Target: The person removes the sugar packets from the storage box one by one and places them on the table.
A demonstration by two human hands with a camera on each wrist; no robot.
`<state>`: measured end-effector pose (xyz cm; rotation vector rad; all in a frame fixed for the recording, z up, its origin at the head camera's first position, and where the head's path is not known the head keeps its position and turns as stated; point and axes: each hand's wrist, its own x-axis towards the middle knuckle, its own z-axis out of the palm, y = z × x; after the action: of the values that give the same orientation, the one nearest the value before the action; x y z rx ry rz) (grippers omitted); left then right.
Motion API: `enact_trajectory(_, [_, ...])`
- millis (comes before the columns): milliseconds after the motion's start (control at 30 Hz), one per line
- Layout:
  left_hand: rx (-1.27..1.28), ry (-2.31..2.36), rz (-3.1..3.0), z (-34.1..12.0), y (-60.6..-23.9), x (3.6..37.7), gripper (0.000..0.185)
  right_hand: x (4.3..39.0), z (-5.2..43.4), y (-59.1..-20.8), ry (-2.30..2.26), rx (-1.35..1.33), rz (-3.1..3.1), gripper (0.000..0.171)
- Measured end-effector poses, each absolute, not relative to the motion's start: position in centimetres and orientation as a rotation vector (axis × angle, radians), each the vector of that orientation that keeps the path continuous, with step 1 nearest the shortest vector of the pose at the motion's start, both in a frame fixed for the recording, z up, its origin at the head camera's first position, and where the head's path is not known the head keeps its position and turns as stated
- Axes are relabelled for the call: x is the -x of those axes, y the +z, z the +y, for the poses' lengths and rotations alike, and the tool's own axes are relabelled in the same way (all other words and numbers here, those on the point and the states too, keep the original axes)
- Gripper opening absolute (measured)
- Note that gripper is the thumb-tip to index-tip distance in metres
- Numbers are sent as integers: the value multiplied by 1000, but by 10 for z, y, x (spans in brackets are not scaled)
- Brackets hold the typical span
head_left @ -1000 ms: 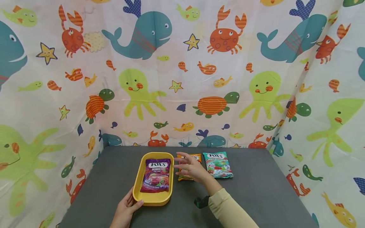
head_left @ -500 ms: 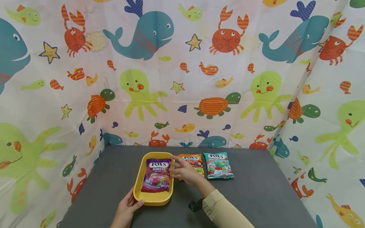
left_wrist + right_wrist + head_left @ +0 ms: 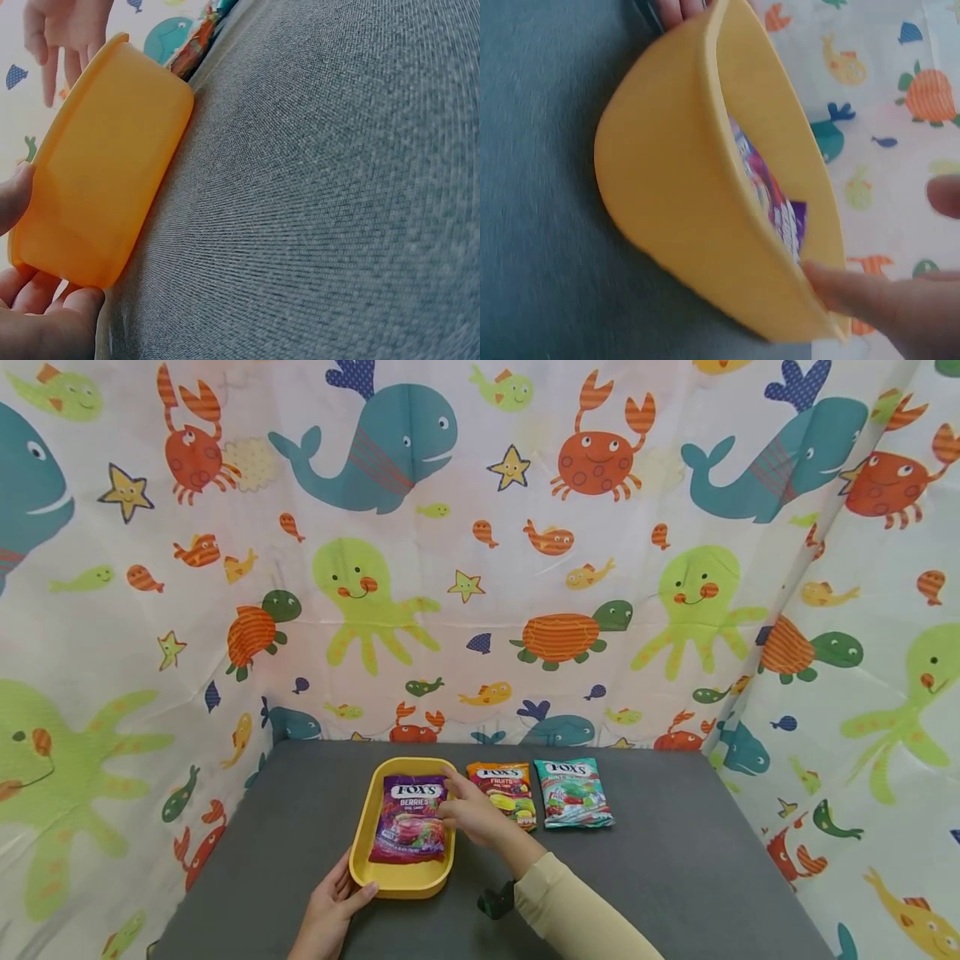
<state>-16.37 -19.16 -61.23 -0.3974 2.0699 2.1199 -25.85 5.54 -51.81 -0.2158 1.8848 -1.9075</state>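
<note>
A yellow plastic tub [image 3: 405, 880] stands on the dark table, with a purple bag of Fox's Berries candy [image 3: 407, 821] lying face up in it. My left hand [image 3: 330, 906] grips the tub's near left corner, thumb over the rim and fingers around the outer wall, as the left wrist view shows. At the opposite side, my right hand [image 3: 476, 814] reaches over the right rim with its fingers spread apart and holding nothing. Its fingertips come near the bag's right edge; whether they touch it, I cannot tell. In the right wrist view its thumb [image 3: 847, 289] is at the rim.
Right of the tub lie an orange bag of Fox's Fruits candy [image 3: 517, 793], partly behind my right hand, and a teal bag of Fox's mint candy [image 3: 573, 793]. A curtain [image 3: 480, 635] printed with sea animals encloses the grey table [image 3: 652, 860] at the back and sides.
My right hand has moved left and slightly nearer, from in front of the orange bag to over the tub's right rim, uncovering more of that bag. My left hand keeps its hold.
</note>
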Motion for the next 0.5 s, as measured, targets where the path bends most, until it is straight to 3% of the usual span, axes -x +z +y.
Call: enact_trajectory(500, [366,2149,2063,-191,-614,162,87,249,13,-526,-1752,11,2272,96])
